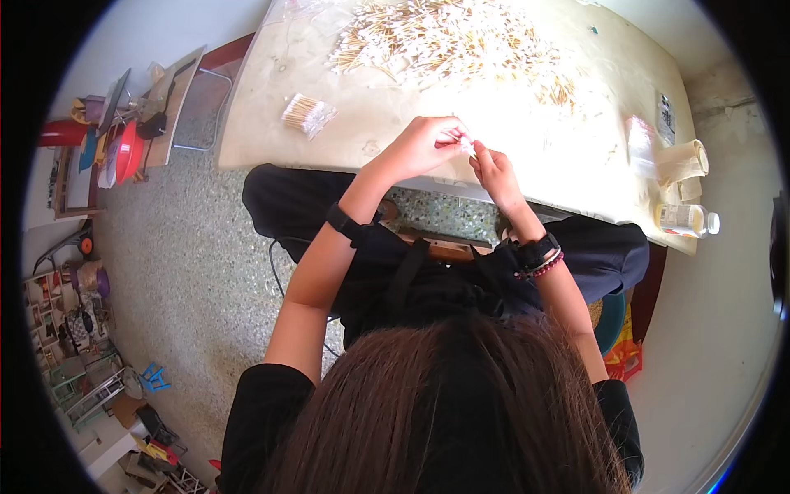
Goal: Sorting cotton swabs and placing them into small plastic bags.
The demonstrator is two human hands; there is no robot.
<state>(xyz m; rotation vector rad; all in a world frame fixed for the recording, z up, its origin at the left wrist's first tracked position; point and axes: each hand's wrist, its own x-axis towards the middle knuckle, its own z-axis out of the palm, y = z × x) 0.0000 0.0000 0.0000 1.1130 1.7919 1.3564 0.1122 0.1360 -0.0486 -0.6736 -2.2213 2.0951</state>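
Note:
Over the near edge of the table, my left hand [432, 146] and my right hand [495, 173] meet with fingertips pinched together. Between them is a small whitish thing [467, 144], washed out by glare, whose kind I cannot make out. Beyond the hands, a wide heap of loose cotton swabs [444, 41] with wooden sticks and white tips spreads over the far part of the table [271, 90]. A small bundle of cotton swabs [309, 114], seemingly in a clear bag, lies to the left of my left hand.
At the table's right side are clear plastic bags [641, 146], a tan roll [683, 160] and a clear bottle lying on its side [687, 220]. A red basin [129, 152] and other household things stand at far left. A blue stool [154, 377] is on the speckled floor.

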